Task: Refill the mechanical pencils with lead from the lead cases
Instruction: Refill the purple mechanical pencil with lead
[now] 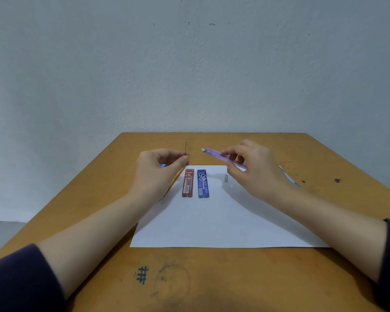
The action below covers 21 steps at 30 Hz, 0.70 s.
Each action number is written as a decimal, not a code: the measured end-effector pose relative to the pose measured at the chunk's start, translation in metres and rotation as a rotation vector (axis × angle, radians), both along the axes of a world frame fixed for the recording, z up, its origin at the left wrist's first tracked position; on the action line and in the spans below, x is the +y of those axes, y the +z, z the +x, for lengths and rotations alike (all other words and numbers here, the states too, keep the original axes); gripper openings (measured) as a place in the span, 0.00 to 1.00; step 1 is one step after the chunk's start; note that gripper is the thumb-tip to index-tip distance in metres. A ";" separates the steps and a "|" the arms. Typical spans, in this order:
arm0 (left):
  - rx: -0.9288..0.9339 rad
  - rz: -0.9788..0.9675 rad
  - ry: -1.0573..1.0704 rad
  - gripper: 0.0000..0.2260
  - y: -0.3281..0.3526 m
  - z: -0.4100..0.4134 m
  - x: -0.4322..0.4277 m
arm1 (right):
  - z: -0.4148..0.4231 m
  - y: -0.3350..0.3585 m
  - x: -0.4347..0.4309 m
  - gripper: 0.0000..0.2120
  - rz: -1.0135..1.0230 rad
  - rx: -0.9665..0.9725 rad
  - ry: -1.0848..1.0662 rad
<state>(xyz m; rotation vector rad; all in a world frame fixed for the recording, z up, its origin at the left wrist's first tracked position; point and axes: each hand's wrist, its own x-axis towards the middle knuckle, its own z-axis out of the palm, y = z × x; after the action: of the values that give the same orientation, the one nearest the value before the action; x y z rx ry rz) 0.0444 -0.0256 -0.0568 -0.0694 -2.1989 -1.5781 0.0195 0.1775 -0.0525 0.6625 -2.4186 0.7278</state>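
My left hand [160, 170] pinches a thin dark lead [186, 147] that points straight up from thumb and forefinger. My right hand [252, 170] grips a translucent purple mechanical pencil [216, 155], tilted, its white eraser end toward the lead with a small gap between them. On the white paper [223, 221] lie a red lead case [188, 183] and a blue lead case [203, 183] side by side. A small grey cap [226, 178] lies on the paper to their right. A yellow pencil [175, 180] is mostly hidden under my left hand. Another bluish pencil [289, 176] shows behind my right wrist.
Everything sits on a wooden table [200, 278] with pen marks near its front edge. A pale wall rises behind the far edge, and the floor shows at the lower left past the table's side.
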 end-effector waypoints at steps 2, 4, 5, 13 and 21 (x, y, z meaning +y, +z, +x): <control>-0.009 -0.160 0.019 0.02 0.001 -0.003 -0.004 | -0.003 -0.003 0.001 0.14 0.001 0.041 0.014; -0.016 -0.270 0.020 0.02 0.001 -0.004 -0.007 | -0.006 -0.005 0.001 0.13 0.004 0.078 0.017; -0.016 -0.301 0.015 0.03 0.001 -0.005 -0.008 | -0.008 -0.007 0.001 0.13 0.004 0.099 0.021; -0.007 -0.394 0.001 0.05 -0.002 -0.006 -0.009 | -0.019 -0.011 0.007 0.12 -0.050 0.189 0.002; 0.084 -0.408 0.016 0.06 -0.002 -0.007 -0.012 | -0.020 -0.011 0.008 0.12 -0.072 0.218 0.016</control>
<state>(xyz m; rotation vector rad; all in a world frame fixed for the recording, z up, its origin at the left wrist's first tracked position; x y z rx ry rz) 0.0373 -0.0372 -0.0589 -0.2343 -2.4115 -1.0748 -0.0004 0.1859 -0.0637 0.6947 -2.1808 0.7069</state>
